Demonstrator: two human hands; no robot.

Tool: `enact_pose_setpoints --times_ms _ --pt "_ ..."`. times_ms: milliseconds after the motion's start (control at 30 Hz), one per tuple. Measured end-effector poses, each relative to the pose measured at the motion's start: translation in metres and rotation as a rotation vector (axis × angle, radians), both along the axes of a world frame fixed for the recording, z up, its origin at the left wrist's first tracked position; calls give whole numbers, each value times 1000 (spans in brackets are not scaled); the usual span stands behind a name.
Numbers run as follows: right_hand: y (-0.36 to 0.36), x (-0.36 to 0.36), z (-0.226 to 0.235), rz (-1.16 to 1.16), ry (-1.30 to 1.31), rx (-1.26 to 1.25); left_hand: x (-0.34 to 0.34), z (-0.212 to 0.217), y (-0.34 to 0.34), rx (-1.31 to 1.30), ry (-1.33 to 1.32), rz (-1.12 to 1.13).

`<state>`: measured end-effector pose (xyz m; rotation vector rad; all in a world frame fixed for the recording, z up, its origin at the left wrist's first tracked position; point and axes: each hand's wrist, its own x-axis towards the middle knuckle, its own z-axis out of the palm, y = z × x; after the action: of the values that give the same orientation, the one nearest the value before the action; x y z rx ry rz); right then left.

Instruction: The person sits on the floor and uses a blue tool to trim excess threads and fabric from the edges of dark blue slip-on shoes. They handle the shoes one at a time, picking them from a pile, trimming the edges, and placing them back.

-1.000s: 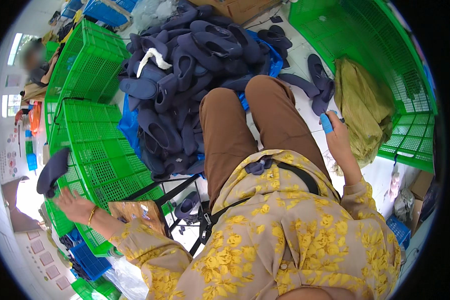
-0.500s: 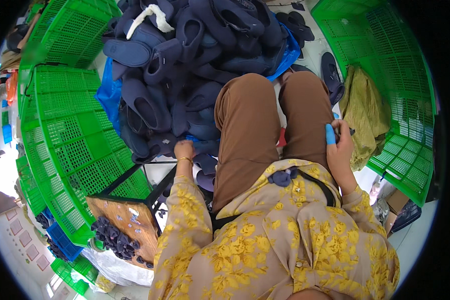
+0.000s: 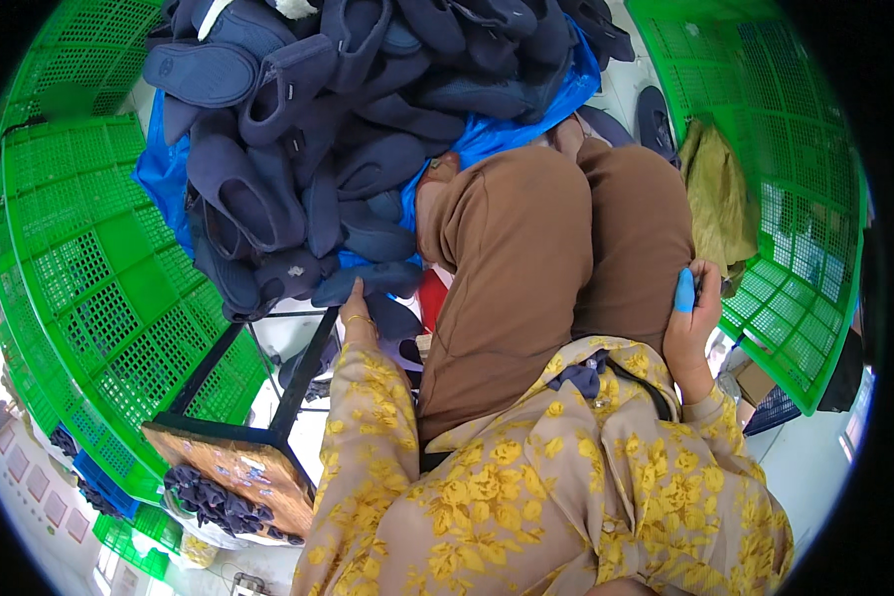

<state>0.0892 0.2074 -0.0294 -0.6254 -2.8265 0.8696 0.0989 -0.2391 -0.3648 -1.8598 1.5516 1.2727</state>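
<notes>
Slippers (image 3: 368, 149), dark navy and heaped on a blue plastic sheet (image 3: 159, 179) on the floor, fill the space ahead of the seated person's knees. The left hand (image 3: 356, 306) reaches down to the near edge of that heap, its fingers extended and touching one navy slipper (image 3: 368, 281) at the bottom of the pile; whether they have closed on it I cannot tell, since the hand is seen from behind. The right hand (image 3: 693, 323) rests by the right thigh, its fingers curled around a small blue tool (image 3: 684, 290) that stands upright. Pulling a slipper from the foot of the heap could, I judge, bring the ones stacked above sliding down toward the legs and off the sheet. Green plastic crates (image 3: 79, 268) crowd the left side and another green crate (image 3: 805, 228) the right, leaving little room to swing an arm. An olive cloth (image 3: 717, 199) hangs over the right crate's edge. A dark metal stool frame (image 3: 268, 377) with a worn wooden board (image 3: 233, 472) stands just beside the left elbow, close enough to snag the yellow-flowered sleeve (image 3: 368, 437).
</notes>
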Motion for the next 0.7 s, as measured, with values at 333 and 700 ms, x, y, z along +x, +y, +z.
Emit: enact_pose_setpoints --times_ms 333,700 --pt "-2 -4 1 26 3 1 -30 -6 7 375 180 400" --pt "3 1 -13 41 89 34 -107 257 68 -365 1243 -358"
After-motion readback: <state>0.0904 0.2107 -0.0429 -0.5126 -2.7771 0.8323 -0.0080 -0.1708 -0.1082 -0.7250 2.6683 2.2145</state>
